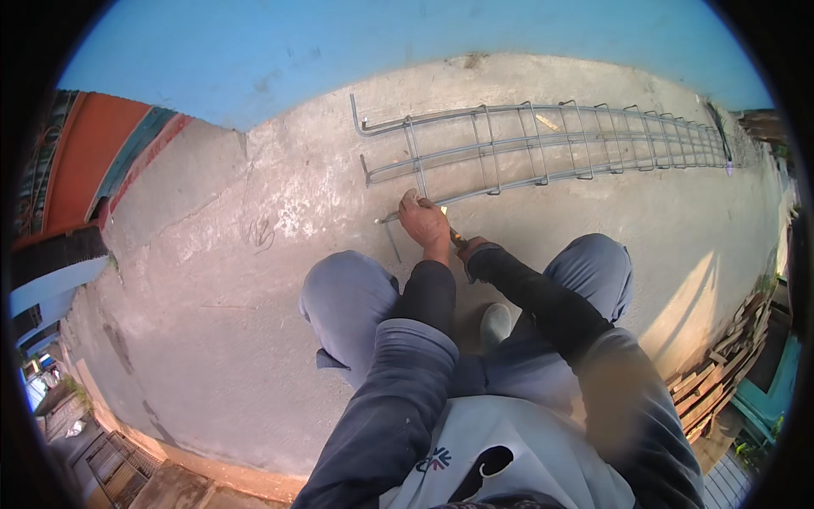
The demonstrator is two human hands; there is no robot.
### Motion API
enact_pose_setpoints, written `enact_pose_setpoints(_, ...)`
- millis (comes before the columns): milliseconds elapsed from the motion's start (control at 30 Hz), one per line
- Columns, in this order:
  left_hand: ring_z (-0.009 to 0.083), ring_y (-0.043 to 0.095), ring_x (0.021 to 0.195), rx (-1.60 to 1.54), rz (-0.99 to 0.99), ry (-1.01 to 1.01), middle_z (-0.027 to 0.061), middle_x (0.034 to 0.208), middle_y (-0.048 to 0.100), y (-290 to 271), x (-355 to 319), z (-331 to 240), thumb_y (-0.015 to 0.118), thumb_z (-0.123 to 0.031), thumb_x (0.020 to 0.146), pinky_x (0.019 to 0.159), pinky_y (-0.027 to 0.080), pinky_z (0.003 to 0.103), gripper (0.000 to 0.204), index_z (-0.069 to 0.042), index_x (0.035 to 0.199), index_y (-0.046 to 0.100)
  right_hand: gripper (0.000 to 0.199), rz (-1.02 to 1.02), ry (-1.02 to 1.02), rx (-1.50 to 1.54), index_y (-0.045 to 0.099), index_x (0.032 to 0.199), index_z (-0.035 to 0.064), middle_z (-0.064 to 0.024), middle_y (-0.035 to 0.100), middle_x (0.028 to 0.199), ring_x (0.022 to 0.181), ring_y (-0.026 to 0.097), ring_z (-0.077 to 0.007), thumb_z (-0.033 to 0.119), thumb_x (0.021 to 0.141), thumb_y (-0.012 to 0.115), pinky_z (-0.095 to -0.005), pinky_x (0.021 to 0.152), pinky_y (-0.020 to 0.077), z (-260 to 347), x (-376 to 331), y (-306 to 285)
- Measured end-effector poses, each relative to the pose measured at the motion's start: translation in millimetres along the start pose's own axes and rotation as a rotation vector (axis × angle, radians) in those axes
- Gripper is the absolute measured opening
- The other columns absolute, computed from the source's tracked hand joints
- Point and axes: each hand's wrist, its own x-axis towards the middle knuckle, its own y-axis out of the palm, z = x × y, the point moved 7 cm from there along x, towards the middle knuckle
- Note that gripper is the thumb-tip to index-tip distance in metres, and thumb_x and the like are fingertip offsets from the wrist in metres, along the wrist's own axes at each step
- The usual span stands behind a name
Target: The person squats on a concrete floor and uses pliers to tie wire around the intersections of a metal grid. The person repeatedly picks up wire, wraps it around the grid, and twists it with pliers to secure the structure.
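Note:
A long rebar cage (515, 187) of grey steel bars and square stirrups lies on the concrete, stretching away to the right. At its near left end, my left hand (424, 225) is closed around the nearest bar beside the first stirrup (415, 155); its fingers hide that joint. Just to the right, my right hand (476, 246) grips a hand tool (458, 239) with a dark and orange handle. The tool's head is mostly hidden by my left hand, so its exact kind is unclear. The bar's bent end (383, 220) sticks out left of my left hand.
A blue wall (254, 51) runs along the far side. Stacked wooden boards (721, 373) stand at the right edge. A thin wire loop (264, 233) lies on the concrete floor (212, 356) at left. My boot (496, 325) is between my knees.

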Motion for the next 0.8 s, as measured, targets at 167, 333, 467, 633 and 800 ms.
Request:
enact_pose_setpoints(167, 0.0315, 0.062, 0.092, -0.382, -0.170, -0.474, 0.0203, 0.099, 0.063, 17, -39, 49, 0.055, -0.009, 0.090, 0.084, 0.050, 0.043, 0.024, 0.005, 0.109, 0.055, 0.043, -0.068, -0.200, -0.425, 0.072, 0.103, 0.0067, -0.0156, 0.070, 0.099, 0.095, 0.069, -0.0321, 0.016, 0.063, 0.084, -0.0399, 0.080, 0.0551, -25, 19, -60)
enact_pose_setpoints(333, 0.0305, 0.064, 0.091, -1.135, 0.306, -1.025, 0.0163, 0.103, 0.062, 54, -73, 54, 0.051, -0.029, 0.100, 0.076, 0.056, 0.043, 0.036, 0.005, 0.113, 0.051, 0.047, -0.039, -0.133, -0.516, 0.071, 0.103, 0.0055, -0.0144, 0.071, 0.100, 0.092, 0.070, -0.0332, 0.015, 0.060, 0.086, -0.0405, 0.079, 0.0556, -14, 20, -65)
enact_pose_setpoints(467, 0.0275, 0.065, 0.090, -0.990, 0.568, -0.808, 0.0145, 0.107, 0.061, 53, -96, -11, 0.059, -0.033, 0.097, 0.075, 0.059, 0.041, 0.045, 0.005, 0.118, 0.047, 0.049, 0.014, -0.366, -0.440, 0.070, 0.106, 0.0031, -0.0157, 0.071, 0.101, 0.092, 0.069, -0.0341, 0.013, 0.061, 0.085, -0.0417, 0.079, 0.0558, 0, 6, -77)
enact_pose_setpoints(633, 0.0261, 0.065, 0.095, -0.987, 0.629, -0.713, 0.0153, 0.108, 0.060, 77, -89, -15, 0.060, -0.027, 0.097, 0.078, 0.060, 0.041, 0.042, 0.004, 0.121, 0.044, 0.040, -0.069, -0.321, -0.625, 0.066, 0.107, 0.0033, -0.0212, 0.070, 0.100, 0.099, 0.068, -0.0359, 0.015, 0.070, 0.078, -0.0428, 0.086, 0.0536, -3, 11, -97)
enact_pose_setpoints(800, 0.0303, 0.057, 0.114, -1.058, 0.710, -0.693, 0.0193, 0.129, 0.048, 83, -91, -23, 0.053, -0.030, 0.100, 0.091, 0.056, 0.043, 0.052, 0.005, 0.134, 0.037, 0.044, -0.089, -0.294, -0.646, 0.064, 0.111, 0.0035, -0.0215, 0.069, 0.103, 0.100, 0.067, -0.0375, 0.018, 0.071, 0.078, -0.0446, 0.087, 0.0532, -19, 39, -100)
